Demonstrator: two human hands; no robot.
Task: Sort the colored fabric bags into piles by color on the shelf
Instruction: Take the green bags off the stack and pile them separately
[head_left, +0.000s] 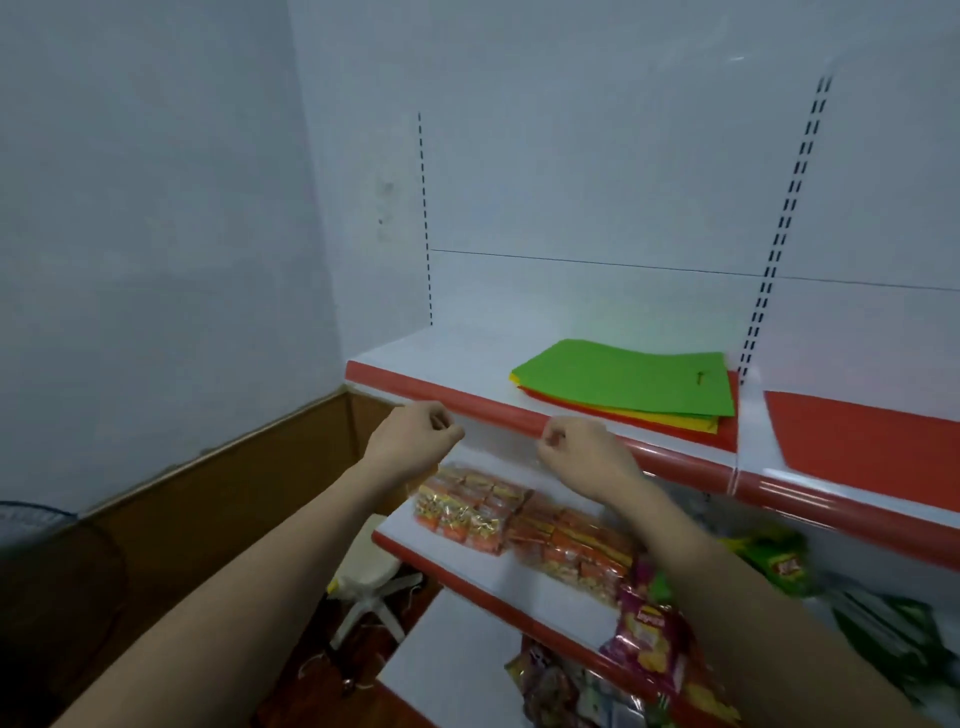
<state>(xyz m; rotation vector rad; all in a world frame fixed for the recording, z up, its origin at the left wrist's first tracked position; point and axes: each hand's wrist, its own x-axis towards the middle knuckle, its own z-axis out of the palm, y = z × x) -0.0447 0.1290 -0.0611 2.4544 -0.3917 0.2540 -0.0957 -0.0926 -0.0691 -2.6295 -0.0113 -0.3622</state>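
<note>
Head view, looking down along a white shelf (457, 358) with a red front edge. Both bare forearms reach forward from the lower corners. The left hand (410, 436) and the right hand (582, 449) hang side by side, apart, just in front of and slightly below the red edge, left of the bags. Each has its fingers curled loosely inward toward the palm; nothing is visibly held in either, and neither touches the shelf or the bags.

The bags (631, 387) lie flat in 1 stack on the top shelf, toward its right end, near the slotted upright (779, 234). A green bag (623, 376) is on top, bearing a small dark mark near its right end. Under it, a yellow bag (675, 418) shows as a strip along the front edge, and a red bag (730, 436) shows beneath that at the front and right. How many bags the stack holds cannot be told. On the next shelf section to the right lies a flat red sheet (857, 436), well apart from the stack.

The lower shelf holds orange snack packs (498, 514); further packs (649, 629) in pink and green sit to the right and below. A white stool (366, 587) stands on the floor at lower left.
</note>
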